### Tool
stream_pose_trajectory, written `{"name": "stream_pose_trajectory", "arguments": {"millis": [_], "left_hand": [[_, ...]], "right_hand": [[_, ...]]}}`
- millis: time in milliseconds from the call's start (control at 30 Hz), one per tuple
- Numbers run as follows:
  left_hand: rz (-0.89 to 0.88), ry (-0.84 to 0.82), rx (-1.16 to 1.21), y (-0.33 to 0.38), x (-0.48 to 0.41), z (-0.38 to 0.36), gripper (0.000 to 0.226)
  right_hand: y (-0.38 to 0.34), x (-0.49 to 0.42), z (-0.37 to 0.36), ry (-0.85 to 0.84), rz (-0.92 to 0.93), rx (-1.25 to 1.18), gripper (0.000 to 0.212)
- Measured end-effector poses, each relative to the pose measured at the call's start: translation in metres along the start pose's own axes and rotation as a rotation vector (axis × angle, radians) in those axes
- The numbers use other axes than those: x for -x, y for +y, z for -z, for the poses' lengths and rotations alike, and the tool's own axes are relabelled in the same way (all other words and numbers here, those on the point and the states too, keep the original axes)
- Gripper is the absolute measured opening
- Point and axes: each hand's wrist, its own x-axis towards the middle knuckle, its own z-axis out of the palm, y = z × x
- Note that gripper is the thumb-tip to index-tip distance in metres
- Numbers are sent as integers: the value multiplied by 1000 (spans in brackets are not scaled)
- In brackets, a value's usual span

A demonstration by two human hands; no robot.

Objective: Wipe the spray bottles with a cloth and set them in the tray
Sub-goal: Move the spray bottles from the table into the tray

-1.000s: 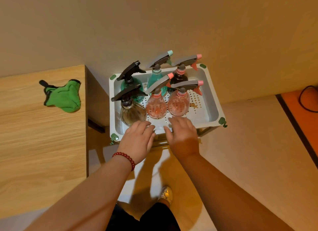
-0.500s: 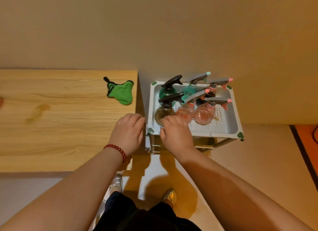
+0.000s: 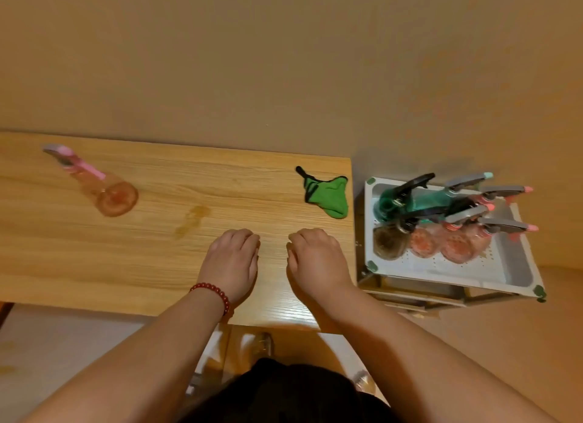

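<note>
Spray bottle left out: a pink, see-through spray bottle is on the worktop at its far left, well apart from both hands. It is blurred, so I cannot tell whether it stands or lies.
Tray: a white perforated tray on a low stand just beside the worktop's right end. The other bottles are crowded into its left and back part.
Cloth: a small green cloth lies crumpled near the worktop's right edge, just ahead of the right hand.
Left hand: the left hand is empty, fingers loosely bent, over the near middle of the worktop, with a red bead bracelet at the wrist.
Right hand: the right hand is likewise empty and relaxed, beside the left and not touching it.
Weight and feel: probably thin, light plastic (the tint hides how much liquid is inside). The smooth wall may be slippery, and a hard squeeze would likely dent it.
Where to hold: round the neck under the trigger head, or round the belly while the cloth rubs, with fingers off the lever.
Cloth handling: soft and limp, best bunched into the palm.
Edges: the cloth sits close to the drop between worktop and tray. The spray bottle is toward the back, near the wall.
Open room: there is wide bare wood between the hands and the spray bottle, marked only by a faint stain. A reach leftward should meet nothing.
Room in tray: free floor shows at the right and front. Trigger heads jut rightward, so entry from the front looks safest.
</note>
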Motion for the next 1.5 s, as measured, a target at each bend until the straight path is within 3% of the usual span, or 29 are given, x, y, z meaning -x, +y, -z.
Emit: {"name": "stream_pose_trajectory", "arguments": {"millis": [333, 467, 633, 767, 1000, 1200, 1367, 1500], "left_hand": [[148, 46, 62, -102, 17, 16, 28], [359, 59, 155, -141, 27, 21, 33], [676, 192, 304, -187, 29, 41, 58], [808, 262, 463, -226, 18, 55, 88], [758, 179, 723, -277, -6, 43, 108], [698, 184, 777, -293, -12, 31, 84], [625, 229, 835, -274, -10, 24, 76], [552, 220, 898, -243, -12, 21, 79]], "right_hand": [[-91, -54, -21, -156, 69, 21, 30], [-112, -70, -24, -221, 93, 36, 31], [-134, -88, -34, -258, 97, 26, 31], [-149, -101, -42, -286, 99, 6, 36], [-160, -123, -53, -289, 126, 4, 38], [-164, -142, -61, -249, 138, -80, 47], [-180, -167, -57, -247, 80, -443, 65], [-187, -182, -44, -252, -10, -703, 63]]}}
